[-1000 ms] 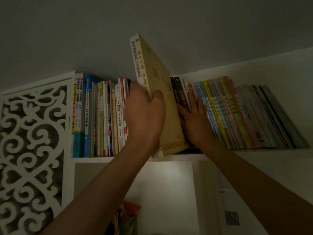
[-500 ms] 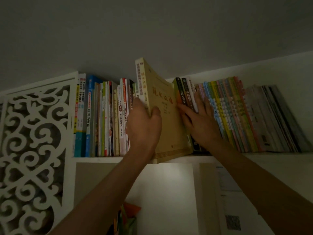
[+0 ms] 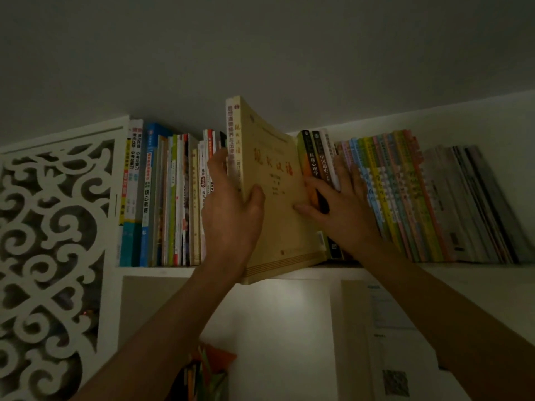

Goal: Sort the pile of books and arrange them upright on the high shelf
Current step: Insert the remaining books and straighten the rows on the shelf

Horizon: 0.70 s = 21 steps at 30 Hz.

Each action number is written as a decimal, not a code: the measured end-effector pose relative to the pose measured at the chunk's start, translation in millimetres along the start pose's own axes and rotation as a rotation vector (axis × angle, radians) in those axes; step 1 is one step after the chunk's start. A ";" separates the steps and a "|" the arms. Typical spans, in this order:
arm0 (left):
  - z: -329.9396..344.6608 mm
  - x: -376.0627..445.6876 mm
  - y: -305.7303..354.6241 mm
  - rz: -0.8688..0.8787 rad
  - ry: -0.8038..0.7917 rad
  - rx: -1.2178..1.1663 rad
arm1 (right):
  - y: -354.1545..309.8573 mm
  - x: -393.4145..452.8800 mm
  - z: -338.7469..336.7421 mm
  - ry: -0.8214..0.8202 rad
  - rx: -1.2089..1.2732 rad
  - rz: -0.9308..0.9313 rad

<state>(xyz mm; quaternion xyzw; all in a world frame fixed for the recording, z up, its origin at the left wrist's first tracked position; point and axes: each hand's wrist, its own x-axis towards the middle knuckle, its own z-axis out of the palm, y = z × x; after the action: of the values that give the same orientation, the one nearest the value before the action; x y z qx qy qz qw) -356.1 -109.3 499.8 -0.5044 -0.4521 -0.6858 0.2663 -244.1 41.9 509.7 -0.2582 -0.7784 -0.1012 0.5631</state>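
A thick yellow book (image 3: 278,180) stands in the gap in the middle of the high white shelf (image 3: 150,270), its lower corner jutting out over the shelf's front edge. My left hand (image 3: 231,215) grips its spine, thumb on the front cover and fingers on the far side. My right hand (image 3: 344,206) presses with straight fingers against the dark-spined books (image 3: 315,160) just right of the gap, thumb touching the yellow cover. Upright books (image 3: 162,198) fill the shelf's left part. Thin colourful books (image 3: 396,195) lean to the right.
A white carved lattice panel (image 3: 52,241) closes the shelf's left end. The grey ceiling sits close above the book tops. Grey magazines (image 3: 474,204) lean at the far right. Below the shelf are a white wall, a paper notice (image 3: 390,319) and a colourful object (image 3: 211,369).
The yellow book has come down from a raised tilt and slid deeper into the gap. My right hand has shifted slightly along the dark spines, still holding them aside.
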 end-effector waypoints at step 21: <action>22.6 7.8 -13.3 0.083 0.074 -0.016 | 9.3 -1.3 -0.6 -0.098 -0.204 -0.124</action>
<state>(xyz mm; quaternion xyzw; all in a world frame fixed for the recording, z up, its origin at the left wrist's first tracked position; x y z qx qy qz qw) -359.5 -82.5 504.2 -0.4989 -0.4153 -0.6960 0.3071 -238.5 49.2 507.5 -0.2705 -0.8052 -0.2017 0.4877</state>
